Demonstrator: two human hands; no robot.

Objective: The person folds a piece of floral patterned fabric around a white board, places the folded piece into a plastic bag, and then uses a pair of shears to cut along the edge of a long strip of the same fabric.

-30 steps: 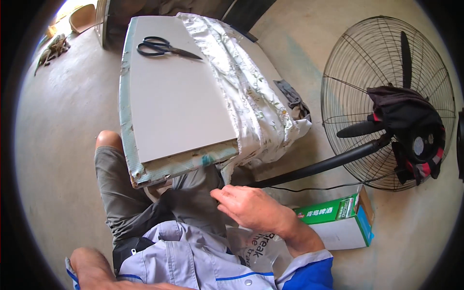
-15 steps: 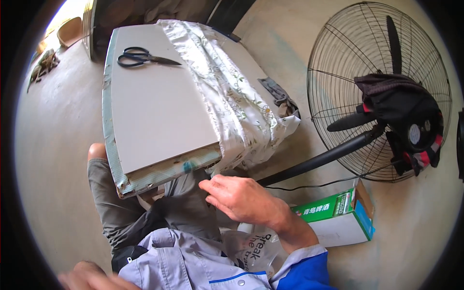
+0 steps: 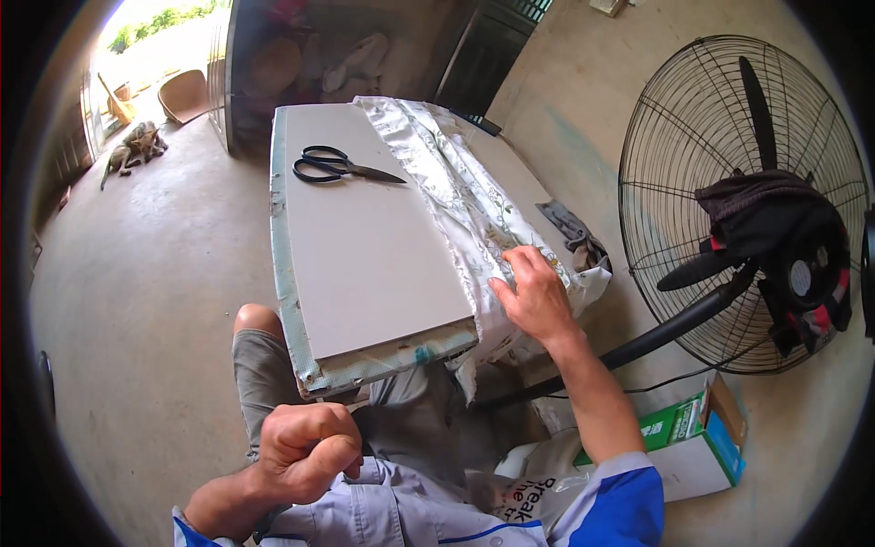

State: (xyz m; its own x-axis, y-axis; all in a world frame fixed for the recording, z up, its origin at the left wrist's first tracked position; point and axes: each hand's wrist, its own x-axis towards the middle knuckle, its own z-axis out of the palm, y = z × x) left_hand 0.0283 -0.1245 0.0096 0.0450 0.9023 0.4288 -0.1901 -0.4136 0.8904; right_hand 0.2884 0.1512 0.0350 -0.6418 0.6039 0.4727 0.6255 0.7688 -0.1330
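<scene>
Head view: your right hand [image 3: 540, 299] hung over the bunched white floral cloth [image 3: 451, 187] draped across the flat pale board [image 3: 374, 264], fingers narrowly parted, contact unclear. Your left hand [image 3: 312, 445] curled loosely, contents hidden. Black-handled metal scissors [image 3: 354, 170] lay on the board, perhaps for easy reach.

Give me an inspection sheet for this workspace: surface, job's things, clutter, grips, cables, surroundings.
Surface: white board on a tabletop with pale green edging.
Job's things: floral white cloth along the board's right side; scissors lying on the board.
Clutter: crumpled grey cloth; green-and-white box; plastic bag.
Grips: left hand curled, contents hidden; right hand at the floral white cloth, contact unclear.
Cables: black cord below the fan.
Surroundings: animal lying near the doorway.
</scene>
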